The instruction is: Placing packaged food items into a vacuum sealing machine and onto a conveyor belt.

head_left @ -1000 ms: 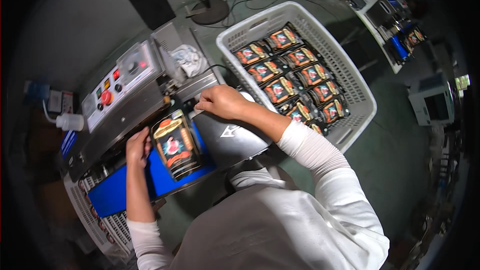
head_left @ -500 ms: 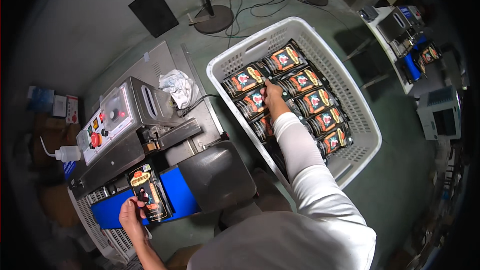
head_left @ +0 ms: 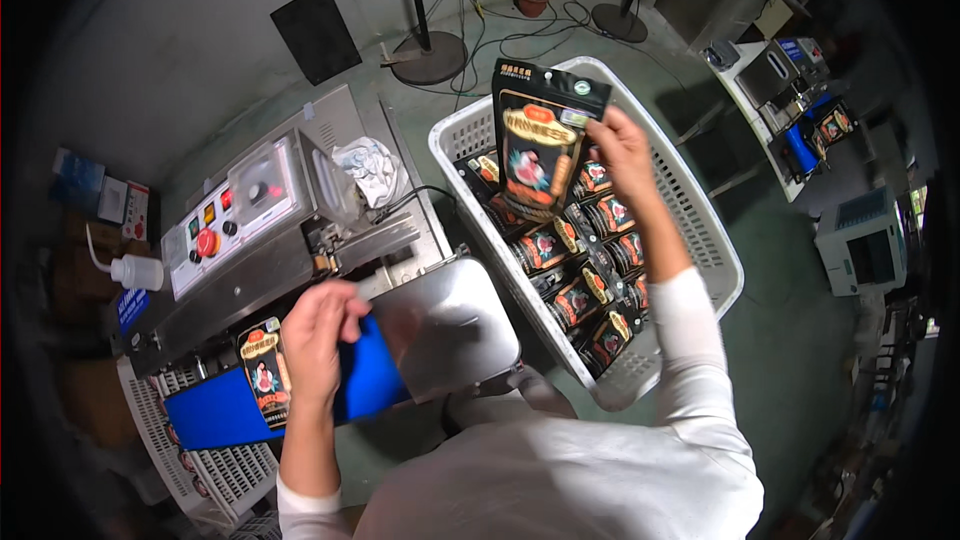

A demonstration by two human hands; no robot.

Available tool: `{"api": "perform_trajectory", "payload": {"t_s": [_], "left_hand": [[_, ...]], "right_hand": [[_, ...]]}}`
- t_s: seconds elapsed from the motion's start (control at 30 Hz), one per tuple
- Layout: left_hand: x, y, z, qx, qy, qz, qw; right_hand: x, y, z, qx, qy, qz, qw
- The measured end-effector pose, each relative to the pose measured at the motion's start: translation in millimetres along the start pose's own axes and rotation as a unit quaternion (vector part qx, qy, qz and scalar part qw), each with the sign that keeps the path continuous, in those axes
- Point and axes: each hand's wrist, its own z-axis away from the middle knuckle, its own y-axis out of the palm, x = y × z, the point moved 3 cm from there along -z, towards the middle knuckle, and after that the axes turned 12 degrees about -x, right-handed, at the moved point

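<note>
My right hand (head_left: 623,158) grips a black pouch (head_left: 540,145) with gold and orange print by its right edge, lifted over a white slotted basket (head_left: 718,270) of similar pouches (head_left: 548,248). My left hand (head_left: 323,332), slightly blurred, hangs over a blue conveyor belt (head_left: 205,410) with loosely bent fingers and nothing visible in them. Just left of it, another pouch (head_left: 262,370) lies on the belt beside a steel sealing machine (head_left: 235,290) with a button panel (head_left: 230,210). A metal plate (head_left: 460,325) covers the belt's right end.
A crumpled white cloth (head_left: 370,172) rests on the machine's table. Behind stand pole bases (head_left: 425,60), cables and a small pot (head_left: 531,0). A second machine (head_left: 775,90) and a pale boxy appliance (head_left: 860,245) are at right. A plastic bottle (head_left: 137,273) and boxes sit at left.
My right hand moved from the machine into the basket and has lifted a pouch out. My left hand let go of the pouch on the belt and rose rightward; that pouch now lies farther left.
</note>
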Motion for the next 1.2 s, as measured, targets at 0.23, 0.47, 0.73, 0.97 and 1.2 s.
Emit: {"api": "perform_trajectory", "payload": {"t_s": [0.23,0.47,0.73,0.97,1.2], "left_hand": [[5.2,37.7,-15.3,0.083,-0.015,0.092,0.992],[55.6,-1.6,-16.1,0.028,-0.105,0.066,0.992],[94.2,-17.1,-43.6,0.014,-0.204,0.022,0.979],[104.9,-34.9,-58.9,0.002,-0.263,-0.060,0.963],[106.8,-48.2,-59.2,0.003,-0.279,-0.064,0.958]], "right_hand": [[61.6,49.2,101.9,0.215,0.116,-0.035,0.969],[-11.8,90.6,134.3,0.213,0.209,0.057,0.953],[-46.8,116.6,120.3,0.211,0.067,0.185,0.958],[-34.0,134.9,116.6,0.224,-0.039,0.302,0.926],[-44.6,146.8,115.1,0.250,-0.059,0.313,0.914]]}}
